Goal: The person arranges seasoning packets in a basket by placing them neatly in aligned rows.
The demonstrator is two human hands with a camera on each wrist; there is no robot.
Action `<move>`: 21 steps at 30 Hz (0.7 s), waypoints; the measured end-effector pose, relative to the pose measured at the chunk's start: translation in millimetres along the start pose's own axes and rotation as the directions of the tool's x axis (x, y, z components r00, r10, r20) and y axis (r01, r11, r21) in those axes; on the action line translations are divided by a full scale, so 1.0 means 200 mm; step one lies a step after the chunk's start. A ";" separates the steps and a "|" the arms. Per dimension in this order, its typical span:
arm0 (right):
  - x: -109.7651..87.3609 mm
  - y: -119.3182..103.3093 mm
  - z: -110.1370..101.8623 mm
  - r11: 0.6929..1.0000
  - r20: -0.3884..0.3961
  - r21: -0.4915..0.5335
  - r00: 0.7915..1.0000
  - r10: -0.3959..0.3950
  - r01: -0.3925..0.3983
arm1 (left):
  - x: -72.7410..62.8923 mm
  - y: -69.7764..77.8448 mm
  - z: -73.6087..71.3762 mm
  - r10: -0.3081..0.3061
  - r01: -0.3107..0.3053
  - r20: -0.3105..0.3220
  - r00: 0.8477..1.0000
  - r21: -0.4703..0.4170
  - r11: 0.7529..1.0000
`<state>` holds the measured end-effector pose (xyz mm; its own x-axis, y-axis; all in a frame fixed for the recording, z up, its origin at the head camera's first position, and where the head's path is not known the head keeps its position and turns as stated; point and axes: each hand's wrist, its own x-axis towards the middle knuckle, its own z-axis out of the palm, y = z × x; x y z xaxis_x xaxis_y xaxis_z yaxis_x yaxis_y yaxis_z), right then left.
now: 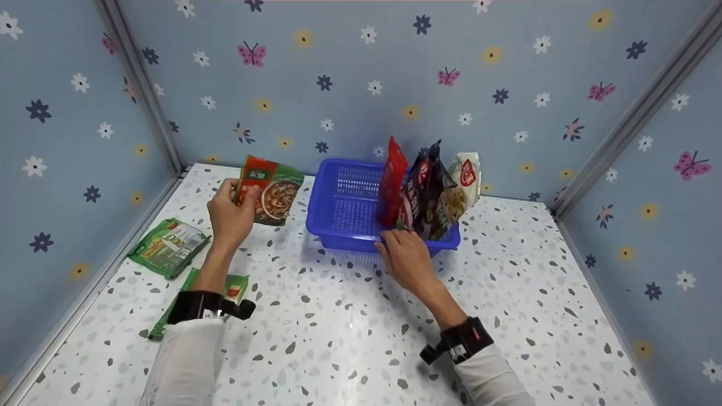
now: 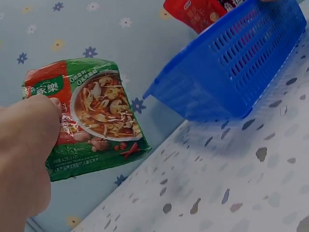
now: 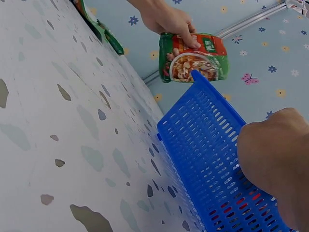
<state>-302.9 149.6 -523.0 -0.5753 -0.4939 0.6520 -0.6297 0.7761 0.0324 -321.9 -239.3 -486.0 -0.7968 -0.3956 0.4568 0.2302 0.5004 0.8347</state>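
A red-and-green soup seasoning packet (image 1: 280,194) with a pictured bowl is pinched between the thumb and fingers of my left hand (image 1: 232,217). It hangs above the table, left of the blue plastic basket (image 1: 344,230) and apart from it. My right hand (image 1: 405,256) grips the basket's front rim, its fingers hooked over the edge; the right wrist view hides the fingertips. Inside the basket's right half stand a red packet (image 1: 393,186), a dark packet (image 1: 420,183) and a white-topped packet (image 1: 463,183), all upright and leaning together.
Two green packets lie on the speckled table (image 1: 316,338) at the left: one green packet (image 1: 171,248) near the side wall, another green packet (image 1: 234,286) partly under my left forearm. Flower-patterned panels (image 1: 350,73) with metal corner posts enclose the back and sides.
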 end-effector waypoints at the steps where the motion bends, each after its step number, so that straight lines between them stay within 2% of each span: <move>1: 0.00 0.00 0.00 1.000 -0.002 0.001 1.000 0.000 0.000 | -0.01 0.03 0.00 0.005 -0.006 -0.008 1.000 -0.026 1.000; 8: 0.00 0.00 0.01 1.000 -0.008 -0.002 1.000 -0.001 0.001 | -0.10 0.26 0.05 0.040 -0.036 0.015 0.999 -0.222 0.974; 15: 0.00 0.00 0.01 1.000 0.012 -0.009 1.000 0.005 -0.005 | -0.23 0.42 0.15 0.102 -0.075 0.066 0.993 -0.325 0.943; 21: 0.00 0.00 0.00 1.000 0.008 -0.009 1.000 -0.006 0.006 | -0.34 0.53 0.24 0.125 -0.064 0.131 0.983 -0.392 0.918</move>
<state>-303.5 149.9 -523.5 -0.5761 -0.5016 0.6454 -0.6283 0.7768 0.0429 -269.4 -121.9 -443.7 -0.8283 -0.2256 0.5129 0.4813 0.1821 0.8574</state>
